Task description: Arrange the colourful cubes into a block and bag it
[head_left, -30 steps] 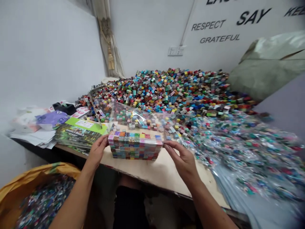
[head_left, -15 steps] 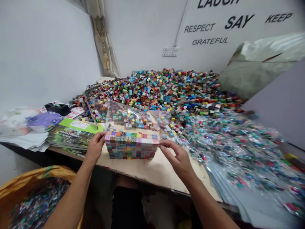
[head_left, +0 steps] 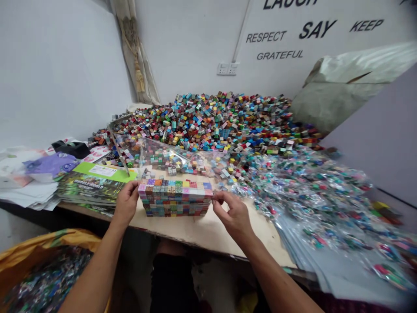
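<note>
A block of small multicoloured cubes (head_left: 176,196), stacked in rows, stands on the pale board (head_left: 208,234) near its front edge. Clear plastic film, seemingly a bag (head_left: 163,152), covers it and spreads out behind, over loose cubes. At the block's left end, my left hand (head_left: 127,203) is closed, thumb and fingers pinching the film by the top corner. My right hand (head_left: 233,214) pinches the film at the opposite top corner, its fingertips close together. How far the film wraps round the block I cannot tell.
Loose cubes (head_left: 208,121) are heaped against the wall. Filled clear packets (head_left: 312,191) and flat plastic bags (head_left: 302,252) cover the right side. Printed booklets (head_left: 87,187), a purple packet (head_left: 52,165) and a black tape dispenser (head_left: 71,148) lie left. A yellow sack (head_left: 81,237) stands below.
The whole view has shifted slightly left as the head turned. Both hands keep their pinch at the block's ends, and the block stays in place on the board.
</note>
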Demonstrator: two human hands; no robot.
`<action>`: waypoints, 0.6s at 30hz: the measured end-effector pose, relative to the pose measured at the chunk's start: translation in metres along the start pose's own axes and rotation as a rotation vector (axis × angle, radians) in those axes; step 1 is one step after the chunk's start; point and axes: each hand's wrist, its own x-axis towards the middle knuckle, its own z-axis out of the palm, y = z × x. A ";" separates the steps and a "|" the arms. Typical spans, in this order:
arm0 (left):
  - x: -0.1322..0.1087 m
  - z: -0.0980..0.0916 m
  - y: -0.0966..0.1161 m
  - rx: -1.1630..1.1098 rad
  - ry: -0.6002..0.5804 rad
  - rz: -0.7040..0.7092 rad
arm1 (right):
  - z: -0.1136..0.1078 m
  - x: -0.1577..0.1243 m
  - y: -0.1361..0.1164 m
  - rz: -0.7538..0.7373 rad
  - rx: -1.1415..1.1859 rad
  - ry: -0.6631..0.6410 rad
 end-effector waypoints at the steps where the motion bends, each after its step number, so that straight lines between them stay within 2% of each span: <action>1: 0.000 0.000 0.001 0.043 0.005 0.012 | 0.000 0.000 0.001 -0.019 -0.019 0.002; 5: -0.002 0.000 0.006 0.189 0.021 0.076 | 0.001 0.000 0.004 -0.083 -0.083 0.010; 10: -0.002 -0.002 0.004 0.260 0.034 0.117 | 0.005 -0.003 0.008 -0.105 -0.083 0.013; 14: -0.001 -0.002 -0.001 0.314 0.035 0.151 | 0.005 -0.003 0.006 -0.087 -0.076 -0.003; 18: -0.002 -0.001 -0.005 0.312 0.002 0.134 | 0.001 -0.003 0.003 -0.015 0.025 -0.034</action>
